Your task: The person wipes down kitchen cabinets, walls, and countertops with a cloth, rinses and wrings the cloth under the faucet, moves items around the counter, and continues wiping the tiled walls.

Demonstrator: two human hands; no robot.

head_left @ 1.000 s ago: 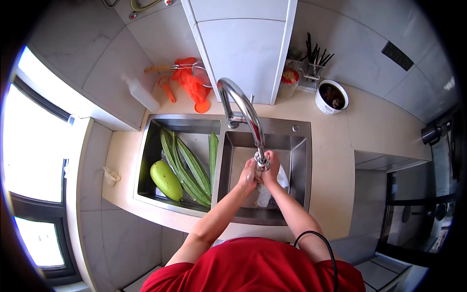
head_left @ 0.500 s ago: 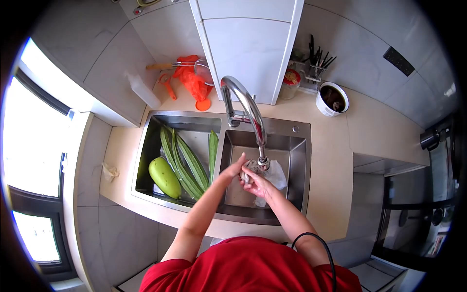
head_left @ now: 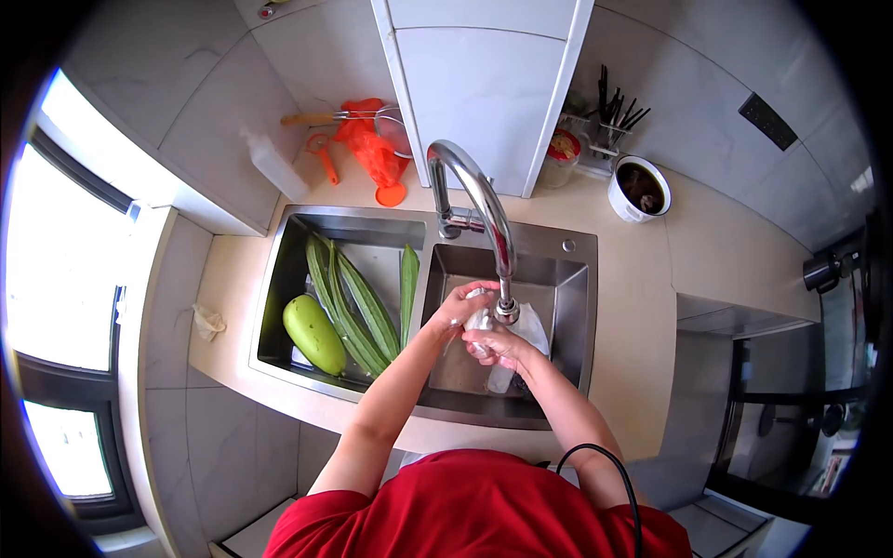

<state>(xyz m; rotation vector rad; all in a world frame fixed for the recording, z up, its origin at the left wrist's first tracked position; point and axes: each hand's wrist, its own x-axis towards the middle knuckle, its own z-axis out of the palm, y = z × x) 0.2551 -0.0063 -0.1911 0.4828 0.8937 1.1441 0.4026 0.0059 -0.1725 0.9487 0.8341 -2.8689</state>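
Observation:
Both hands are over the right sink basin (head_left: 456, 381), just left of the tap's nozzle (head_left: 507, 310). My left hand (head_left: 458, 307) is closed on the upper left side of a wet, whitish cloth-like bundle (head_left: 479, 321). From below and the right, my right hand (head_left: 499, 347) wraps round the same bundle. What the bundle is made of cannot be made out. A clear plastic bag (head_left: 530, 327) lies in the basin behind and to the right of my right hand.
In the left basin lie a green gourd (head_left: 313, 335) and several long ridged gourds (head_left: 369, 302). Behind the sink are a red mesh bag (head_left: 372, 153), an orange peeler (head_left: 326, 160) and a white pot (head_left: 638, 189). The curved tap (head_left: 479, 191) arches over the right basin.
Both hands have moved left from under the nozzle with the bundle. Since half a second ago, my left hand has gone from open beside the bundle to closed over its top.

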